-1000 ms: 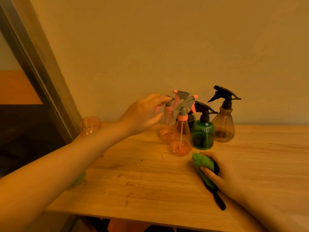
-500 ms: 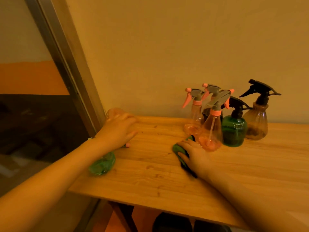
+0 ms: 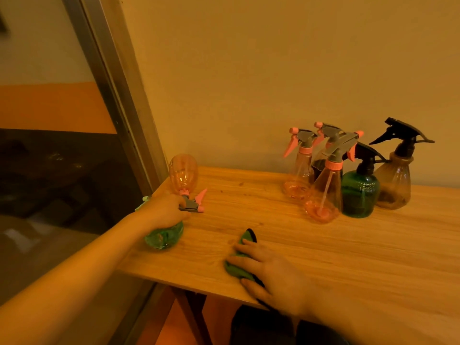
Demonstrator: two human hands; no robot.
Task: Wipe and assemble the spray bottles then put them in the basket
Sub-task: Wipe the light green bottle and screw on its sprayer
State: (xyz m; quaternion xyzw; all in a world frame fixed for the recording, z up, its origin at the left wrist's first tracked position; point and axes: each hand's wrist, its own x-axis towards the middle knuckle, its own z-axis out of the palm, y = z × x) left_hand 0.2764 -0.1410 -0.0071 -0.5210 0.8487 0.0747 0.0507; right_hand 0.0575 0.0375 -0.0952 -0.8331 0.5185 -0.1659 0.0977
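Cloth (image 3: 240, 266) lies nearest, pressed flat on the desk (image 3: 361, 257) under the right hand (image 3: 271, 272) with fingers straight, probably kept ready for wiping. Farther, the left hand (image 3: 165, 210) curls its fingers around the lying pink bottle (image 3: 183, 174) (at the neck), beside a green one (image 3: 164, 235). Assembled bottles (image 3: 323, 180) stand by the wall.

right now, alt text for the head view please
A person's left hand grips the sprayer of a pink bottle lying at the wooden table's left corner, while the right hand presses a green cloth. Five assembled spray bottles stand by the wall.
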